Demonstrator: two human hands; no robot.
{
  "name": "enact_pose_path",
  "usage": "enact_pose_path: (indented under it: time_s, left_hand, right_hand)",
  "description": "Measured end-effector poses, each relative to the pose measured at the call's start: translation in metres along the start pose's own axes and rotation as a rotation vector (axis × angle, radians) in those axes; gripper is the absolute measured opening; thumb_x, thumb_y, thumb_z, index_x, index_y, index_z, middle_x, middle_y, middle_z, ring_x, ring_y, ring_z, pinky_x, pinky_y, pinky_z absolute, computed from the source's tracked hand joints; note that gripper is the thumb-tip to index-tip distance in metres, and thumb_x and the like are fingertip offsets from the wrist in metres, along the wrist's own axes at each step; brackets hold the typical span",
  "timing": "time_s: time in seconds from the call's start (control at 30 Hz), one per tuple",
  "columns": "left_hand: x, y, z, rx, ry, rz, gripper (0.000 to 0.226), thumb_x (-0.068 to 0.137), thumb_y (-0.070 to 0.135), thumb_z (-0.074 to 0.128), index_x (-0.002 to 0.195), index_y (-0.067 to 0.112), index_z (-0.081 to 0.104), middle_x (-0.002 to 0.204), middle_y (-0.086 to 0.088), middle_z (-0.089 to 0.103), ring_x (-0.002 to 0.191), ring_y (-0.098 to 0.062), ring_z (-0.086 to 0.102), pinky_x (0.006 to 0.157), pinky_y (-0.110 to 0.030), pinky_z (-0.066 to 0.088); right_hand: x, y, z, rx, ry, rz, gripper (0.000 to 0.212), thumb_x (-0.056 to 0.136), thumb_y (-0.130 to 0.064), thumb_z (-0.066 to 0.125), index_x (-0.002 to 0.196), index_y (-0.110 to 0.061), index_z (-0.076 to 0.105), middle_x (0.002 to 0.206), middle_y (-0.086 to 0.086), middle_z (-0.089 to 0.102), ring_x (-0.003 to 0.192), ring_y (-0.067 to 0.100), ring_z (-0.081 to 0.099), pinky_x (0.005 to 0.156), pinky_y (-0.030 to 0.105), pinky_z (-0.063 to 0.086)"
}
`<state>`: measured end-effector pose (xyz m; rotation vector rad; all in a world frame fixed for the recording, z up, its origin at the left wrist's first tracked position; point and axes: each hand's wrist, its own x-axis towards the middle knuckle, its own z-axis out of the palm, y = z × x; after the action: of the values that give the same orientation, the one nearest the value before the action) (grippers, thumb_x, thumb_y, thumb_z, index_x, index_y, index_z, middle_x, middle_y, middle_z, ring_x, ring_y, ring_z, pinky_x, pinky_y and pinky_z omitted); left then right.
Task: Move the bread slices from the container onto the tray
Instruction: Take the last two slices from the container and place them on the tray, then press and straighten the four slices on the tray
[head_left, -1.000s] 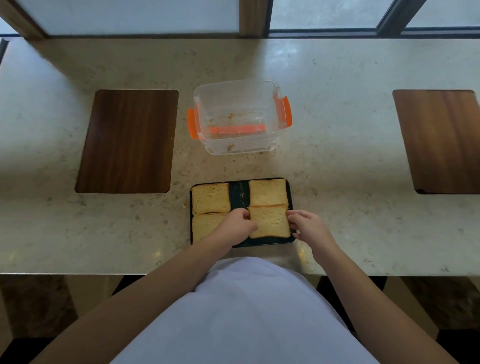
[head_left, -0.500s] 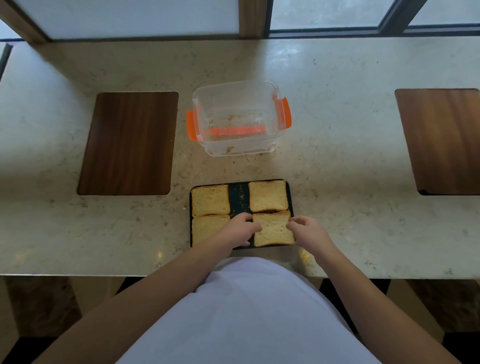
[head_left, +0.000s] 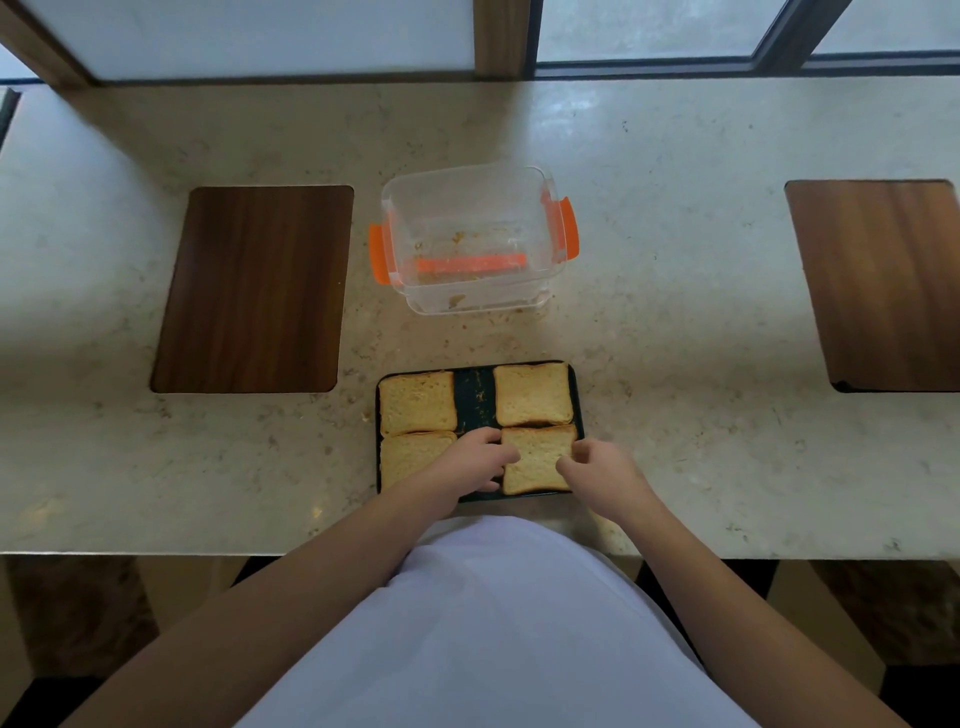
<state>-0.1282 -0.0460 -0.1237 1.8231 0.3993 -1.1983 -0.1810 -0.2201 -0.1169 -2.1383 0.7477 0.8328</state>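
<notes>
A dark rectangular tray (head_left: 474, 400) lies near the counter's front edge with several bread slices on it. Two slices sit at its far left (head_left: 418, 402) and far right (head_left: 533, 394); a third (head_left: 405, 457) lies at the near left, partly under my left forearm. The near-right slice (head_left: 535, 460) is pinched on both sides: my left hand (head_left: 475, 460) at its left edge, my right hand (head_left: 597, 473) at its right edge. Behind the tray stands the clear plastic container (head_left: 470, 241) with orange clips, holding only crumbs.
Two dark wooden inlay panels are set into the marble counter, one at the left (head_left: 254, 288) and one at the right (head_left: 883, 283). A window frame runs along the back. Crumbs lie between container and tray. My white shirt fills the lower view.
The near-right slice has shifted slightly toward me and to the right on the tray. My right hand has closed in onto its right edge; my left hand stays at its left edge.
</notes>
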Motion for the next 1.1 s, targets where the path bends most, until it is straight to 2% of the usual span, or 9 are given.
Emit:
enact_pose_path:
  time_s: [0.1, 0.17, 0.3, 0.43, 0.6, 0.73, 0.83, 0.93, 1.1]
  left_hand:
    - [-0.004, -0.001, -0.004, -0.032, 0.000, -0.012, 0.065, 0.094, 0.026, 0.061, 0.152, 0.014, 0.035, 0.141, -0.011, 0.055, 0.112, -0.018, 0.060, 0.089, -0.033, 0.056]
    - [-0.010, -0.002, -0.014, -0.078, 0.018, -0.016, 0.060, 0.095, 0.023, 0.061, 0.150, 0.012, 0.038, 0.134, -0.012, 0.059, 0.110, -0.021, 0.062, 0.093, -0.038, 0.056]
    - [-0.030, -0.014, -0.054, -0.186, 0.109, 0.044, 0.040, 0.100, 0.013, 0.056, 0.139, 0.005, 0.052, 0.119, -0.015, 0.066, 0.107, -0.027, 0.066, 0.094, -0.043, 0.056]
    - [-0.045, -0.031, -0.095, -0.312, 0.336, -0.008, 0.032, 0.100, 0.006, 0.052, 0.132, 0.002, 0.056, 0.119, -0.017, 0.064, 0.107, -0.026, 0.063, 0.094, -0.041, 0.053]
    - [-0.039, -0.031, -0.111, -0.456, 0.363, -0.028, 0.025, 0.098, -0.002, 0.047, 0.077, 0.007, 0.058, 0.086, -0.012, 0.058, 0.076, -0.017, 0.056, 0.069, -0.027, 0.052]
    - [-0.028, -0.028, -0.109, -0.330, 0.347, -0.008, 0.009, 0.091, 0.009, 0.049, 0.084, 0.013, 0.046, 0.086, -0.009, 0.041, 0.077, -0.020, 0.041, 0.075, -0.036, 0.038]
    - [-0.021, -0.029, -0.108, -0.298, 0.367, -0.020, 0.021, 0.087, 0.017, 0.052, 0.069, 0.017, 0.043, 0.075, -0.003, 0.040, 0.067, -0.018, 0.037, 0.076, -0.041, 0.033]
    - [-0.021, -0.028, -0.107, -0.291, 0.378, -0.007, 0.009, 0.087, 0.028, 0.056, 0.088, 0.020, 0.059, 0.087, 0.001, 0.053, 0.081, -0.016, 0.051, 0.082, -0.039, 0.043]
    - [-0.024, -0.028, -0.107, -0.244, 0.373, 0.022, 0.012, 0.081, 0.032, 0.054, 0.073, 0.030, 0.046, 0.079, 0.006, 0.045, 0.070, -0.013, 0.043, 0.075, -0.038, 0.037]
  right_hand:
    - [-0.001, -0.004, 0.000, -0.068, -0.006, -0.016, 0.025, 0.081, -0.031, 0.051, 0.092, -0.011, 0.062, 0.085, 0.011, 0.063, 0.069, 0.022, 0.060, 0.064, 0.035, 0.049]
    - [0.001, -0.007, 0.000, -0.088, 0.008, -0.043, 0.019, 0.081, -0.031, 0.051, 0.088, -0.014, 0.057, 0.090, 0.006, 0.054, 0.063, 0.015, 0.048, 0.057, 0.031, 0.039]
    - [0.000, -0.019, -0.004, 0.079, 0.033, -0.175, 0.044, 0.092, -0.032, 0.055, 0.133, -0.017, 0.056, 0.127, 0.001, 0.058, 0.092, 0.007, 0.058, 0.078, 0.030, 0.048]
    - [-0.002, -0.042, -0.002, 0.340, -0.150, -0.138, 0.035, 0.095, -0.032, 0.055, 0.128, -0.022, 0.060, 0.116, -0.006, 0.066, 0.099, 0.007, 0.065, 0.083, 0.030, 0.059]
    - [0.009, -0.083, 0.025, 0.436, -0.331, -0.041, 0.038, 0.094, -0.029, 0.059, 0.131, -0.018, 0.059, 0.116, 0.001, 0.067, 0.104, 0.011, 0.065, 0.086, 0.032, 0.060]
    - [0.015, -0.110, 0.045, 0.345, -0.327, -0.026, 0.033, 0.095, -0.027, 0.057, 0.126, -0.016, 0.060, 0.111, 0.004, 0.064, 0.099, 0.013, 0.061, 0.080, 0.028, 0.059]
    - [0.017, -0.121, 0.054, 0.291, -0.281, -0.039, 0.037, 0.093, -0.025, 0.055, 0.122, -0.004, 0.058, 0.128, 0.022, 0.059, 0.111, 0.030, 0.059, 0.094, 0.044, 0.057]
    - [0.016, -0.128, 0.058, 0.261, -0.252, -0.033, 0.050, 0.091, -0.025, 0.054, 0.133, 0.002, 0.052, 0.139, 0.026, 0.052, 0.124, 0.041, 0.052, 0.099, 0.055, 0.049]
    - [0.016, -0.127, 0.062, 0.282, -0.265, -0.011, 0.056, 0.092, -0.027, 0.054, 0.144, -0.007, 0.046, 0.113, 0.013, 0.063, 0.097, 0.022, 0.062, 0.093, 0.043, 0.057]
